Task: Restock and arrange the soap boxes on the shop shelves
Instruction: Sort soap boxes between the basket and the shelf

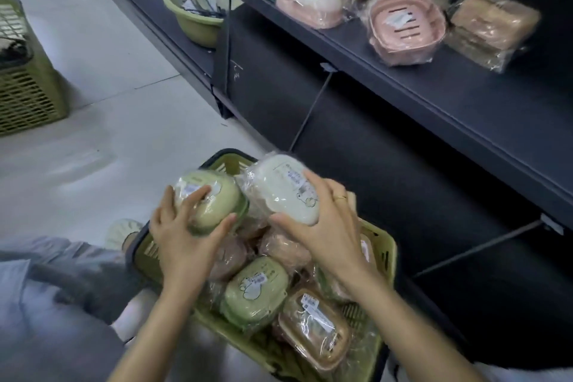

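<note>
Basket (386,253) of soap boxes, left hand (183,236) gripping green box (210,195), right hand (328,223) white box (279,186)

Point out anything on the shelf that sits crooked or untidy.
The pink soap dish leans tilted on its side near the shelf edge, and the wrapped soap boxes beside it lie in a loose heap, not rows.

Light is dim and cool. The pale floor (102,49) at upper left is brightest, with soft glare patches at mid left. The dark shelf (434,96) and the space beneath it swallow detail. Plastic wraps glint. Wide-angle bending tilts the shelf lines. The arms and the boxes at upper right are motion-blurred.
</note>
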